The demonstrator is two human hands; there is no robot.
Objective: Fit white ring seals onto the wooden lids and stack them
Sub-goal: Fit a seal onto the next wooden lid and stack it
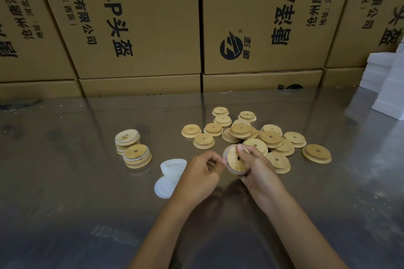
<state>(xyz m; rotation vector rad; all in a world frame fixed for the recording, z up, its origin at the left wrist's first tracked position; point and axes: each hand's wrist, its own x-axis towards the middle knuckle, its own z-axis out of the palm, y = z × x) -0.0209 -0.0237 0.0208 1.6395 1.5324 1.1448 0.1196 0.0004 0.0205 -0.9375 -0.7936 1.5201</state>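
Observation:
My right hand (259, 169) grips a round wooden lid (235, 160) with a centre hole, tilted on edge above the table. A white ring seal (225, 153) lies round the lid's left rim. My left hand (202, 170) pinches that seal at the rim with its fingertips. A loose heap of bare wooden lids (258, 135) lies behind and to the right of my hands. Two short stacks of lids with white seals (133, 152) stand at the left. A pile of white ring seals (169, 176) lies just left of my left hand.
Everything sits on a shiny metal table (76, 192). Printed cardboard boxes (140, 28) form a wall along its far edge. White foam blocks (387, 85) are stacked at the far right.

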